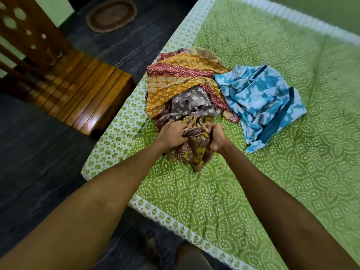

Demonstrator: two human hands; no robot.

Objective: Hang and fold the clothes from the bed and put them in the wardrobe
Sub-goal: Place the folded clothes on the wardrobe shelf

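A heap of clothes lies on the bed with the green dotted sheet (253,191). Nearest me is a brown and yellow patterned garment (196,149). My left hand (172,133) grips its left side and my right hand (215,136) grips its right side, both with curled fingers. Behind it lie a grey printed cloth (192,103) and an orange and red patterned cloth (175,78). A crumpled blue and white garment (261,102) lies to the right of the heap.
A wooden chair (78,88) stands on the dark floor left of the bed, close to the bed's corner. An oval mat (112,15) lies on the floor farther back. The wardrobe is not in view.
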